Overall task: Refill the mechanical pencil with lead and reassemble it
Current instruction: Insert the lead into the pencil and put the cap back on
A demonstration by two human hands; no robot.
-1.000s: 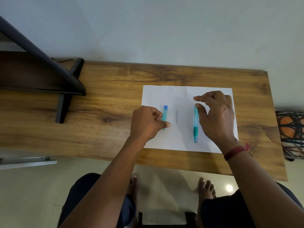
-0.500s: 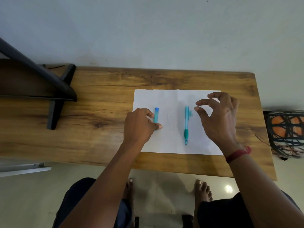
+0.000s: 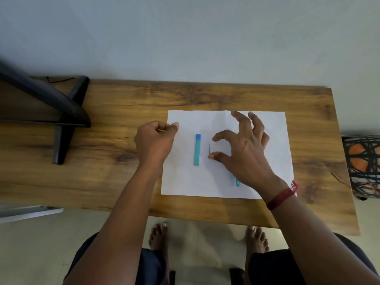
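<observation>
A white paper sheet (image 3: 267,128) lies on the wooden table (image 3: 123,103). On it a teal lead case (image 3: 197,150) with a blue cap lies lengthwise, free of both hands. Just right of it is one thin dark lead (image 3: 209,147). My right hand (image 3: 244,151) hovers over the sheet with fingers spread, thumb tip at the lead's near end and forefinger curled above its far end. Only the tip of the teal mechanical pencil (image 3: 237,182) shows; that hand hides the remainder. My left hand (image 3: 155,139) is a loose fist at the sheet's left edge, holding nothing I can see.
A black stand (image 3: 67,112) with slanted legs occupies the table's left part. A woven black and orange stool (image 3: 364,161) stands off the right end. A grey wall runs behind the table. My bare feet (image 3: 160,237) are on the floor below the near edge.
My left hand let go of the lead case and drew back to the sheet's left edge. My right hand moved left from the pencil to the loose lead.
</observation>
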